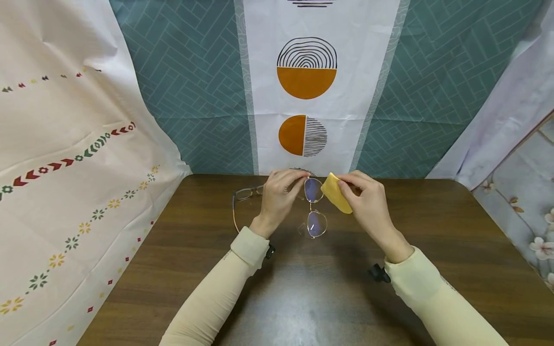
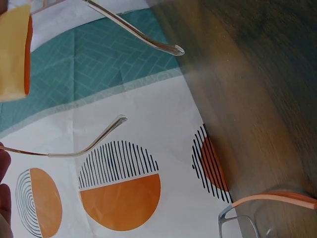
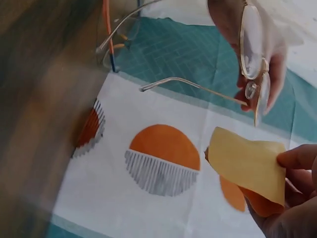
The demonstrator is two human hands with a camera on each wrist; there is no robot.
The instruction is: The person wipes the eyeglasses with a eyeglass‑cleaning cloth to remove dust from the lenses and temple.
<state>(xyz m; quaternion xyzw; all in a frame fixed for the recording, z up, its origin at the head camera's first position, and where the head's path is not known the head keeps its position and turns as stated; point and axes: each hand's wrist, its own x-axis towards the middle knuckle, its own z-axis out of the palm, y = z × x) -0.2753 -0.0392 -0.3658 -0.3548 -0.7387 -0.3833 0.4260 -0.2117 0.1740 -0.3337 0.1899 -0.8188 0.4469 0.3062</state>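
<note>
Thin gold-rimmed eyeglasses (image 1: 313,191) hang on end above the table, held near the upper rim by the fingers of my left hand (image 1: 276,199). Both temples stick out unfolded, and one temple (image 2: 124,27) crosses the left wrist view. A folded yellow cleaning cloth (image 1: 336,193), with an orange underside in the right wrist view, is pinched between thumb and fingers of my right hand (image 1: 371,204). In the head view the cloth's edge lies right beside the upper lens. The right wrist view shows a gap between cloth (image 3: 247,158) and glasses (image 3: 251,44).
A second pair of eyeglasses (image 1: 234,202), dark-framed with an orange-toned temple (image 2: 277,197), rests on the wooden table (image 1: 311,293) behind my left hand, which partly hides it. A patterned curtain (image 1: 195,86) hangs along the table's far edge, with light cloths on both sides.
</note>
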